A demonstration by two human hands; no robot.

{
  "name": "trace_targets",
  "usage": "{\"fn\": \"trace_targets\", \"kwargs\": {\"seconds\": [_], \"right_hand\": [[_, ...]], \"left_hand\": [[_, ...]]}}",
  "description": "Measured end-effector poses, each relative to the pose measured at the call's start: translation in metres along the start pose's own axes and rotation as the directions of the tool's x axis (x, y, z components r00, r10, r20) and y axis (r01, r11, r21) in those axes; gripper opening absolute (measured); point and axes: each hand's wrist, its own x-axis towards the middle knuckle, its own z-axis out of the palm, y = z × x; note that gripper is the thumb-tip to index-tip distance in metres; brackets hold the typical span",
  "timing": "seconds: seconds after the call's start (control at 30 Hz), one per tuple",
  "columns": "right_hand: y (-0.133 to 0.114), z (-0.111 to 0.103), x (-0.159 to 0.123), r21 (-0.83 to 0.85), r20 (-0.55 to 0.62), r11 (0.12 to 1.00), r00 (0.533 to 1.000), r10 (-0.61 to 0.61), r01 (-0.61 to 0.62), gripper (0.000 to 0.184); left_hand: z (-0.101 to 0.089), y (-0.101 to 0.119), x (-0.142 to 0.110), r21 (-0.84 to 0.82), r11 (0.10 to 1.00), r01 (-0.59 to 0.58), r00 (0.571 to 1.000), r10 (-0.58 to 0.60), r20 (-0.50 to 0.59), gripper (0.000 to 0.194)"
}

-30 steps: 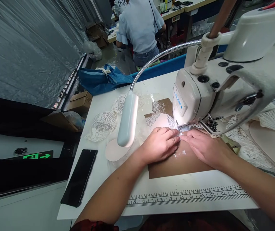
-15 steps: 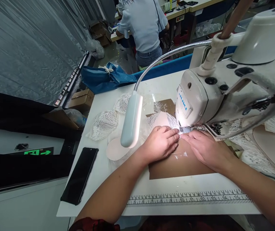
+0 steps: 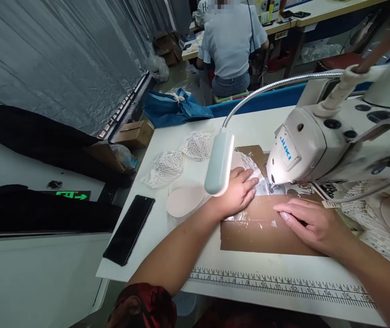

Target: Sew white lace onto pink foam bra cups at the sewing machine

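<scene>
One lace piece (image 3: 248,160) lies beside the machine's (image 3: 297,150) needle area, under the left hand (image 3: 238,191), whose fingers press on it; whether they grip, I cannot tell. The right hand (image 3: 314,223), loosely half-open, is over brown cardboard (image 3: 256,234). Leftward on the table (image 3: 156,223) are two lace cups (image 3: 165,168), one beige pad (image 3: 185,200) and one phone (image 3: 129,230).

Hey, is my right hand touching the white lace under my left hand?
Apart. In the head view, the right hand lies short of the white lace, with brown board showing between them.
</scene>
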Motion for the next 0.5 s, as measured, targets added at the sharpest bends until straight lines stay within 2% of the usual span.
{"fn": "trace_targets", "kwargs": {"seconds": [0.13, 0.2, 0.3, 0.4, 0.5], "right_hand": [[0.008, 0.004, -0.005, -0.057, -0.013, 0.997, 0.999, -0.052, 0.051, 0.019], [0.014, 0.006, -0.008, -0.085, -0.023, 0.996, 0.999, -0.041, 0.039, 0.020], [0.021, 0.008, -0.009, -0.115, -0.021, 0.988, 0.994, -0.106, 0.103, 0.020], [0.022, 0.006, -0.007, -0.151, -0.052, 0.984, 0.993, -0.102, 0.093, 0.019], [0.019, 0.003, -0.006, -0.150, -0.101, 0.987, 0.992, -0.075, 0.059, 0.018]], "left_hand": [[0.001, -0.003, -0.003, 0.031, 0.995, 0.092, 0.996, -0.092, -0.002, 0.040], [0.002, -0.005, -0.004, 0.045, 0.990, 0.135, 0.991, -0.136, 0.014, 0.040], [-0.002, -0.007, -0.004, 0.059, 0.980, 0.190, 0.980, -0.193, 0.056, 0.038], [-0.022, -0.005, -0.007, 0.029, 0.968, 0.248, 0.962, -0.250, 0.108, 0.036], [-0.061, 0.000, -0.021, 0.016, 0.942, 0.334, 0.937, -0.334, 0.101, 0.040]]}}
